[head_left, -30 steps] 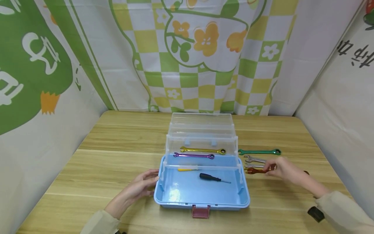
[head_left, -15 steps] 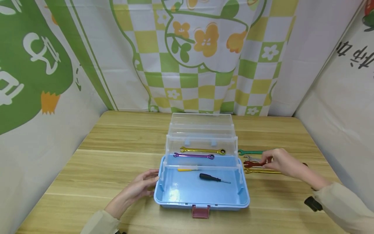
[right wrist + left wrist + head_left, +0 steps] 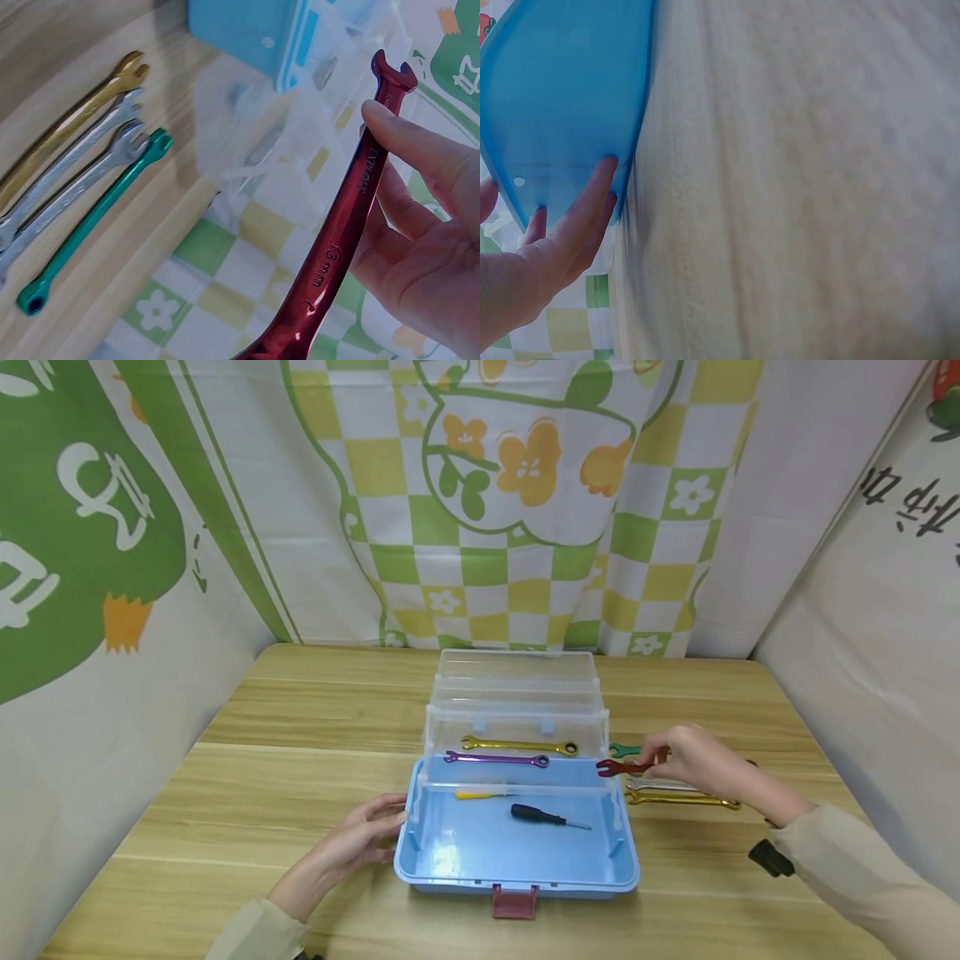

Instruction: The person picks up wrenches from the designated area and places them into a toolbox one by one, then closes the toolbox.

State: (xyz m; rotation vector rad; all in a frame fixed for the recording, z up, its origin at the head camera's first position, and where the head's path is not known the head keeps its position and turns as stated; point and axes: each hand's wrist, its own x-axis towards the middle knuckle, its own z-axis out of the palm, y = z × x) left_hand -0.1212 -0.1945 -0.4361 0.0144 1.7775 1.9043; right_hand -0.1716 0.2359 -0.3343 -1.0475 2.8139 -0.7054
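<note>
Left hand [image 3: 367, 837] lies against the side of the blue box [image 3: 480, 862], fingers extended, not gripping; light contact, so a knock could slide the box. Right hand [image 3: 431, 240] pinches the red wrench [image 3: 334, 240] off the table [image 3: 300, 777], thumb near the forked end, so the long end may dip or twist. In the head view that forked end overlaps the right edge of the clear trays [image 3: 517, 692]; coming in low could catch them and jolt the purple wrench [image 3: 497, 760], tray level unclear. The black screwdriver [image 3: 536, 813] in the box could roll. Further right, a low wrist might scatter the green wrench [image 3: 103, 208] and gold wrench [image 3: 71, 120].
</note>
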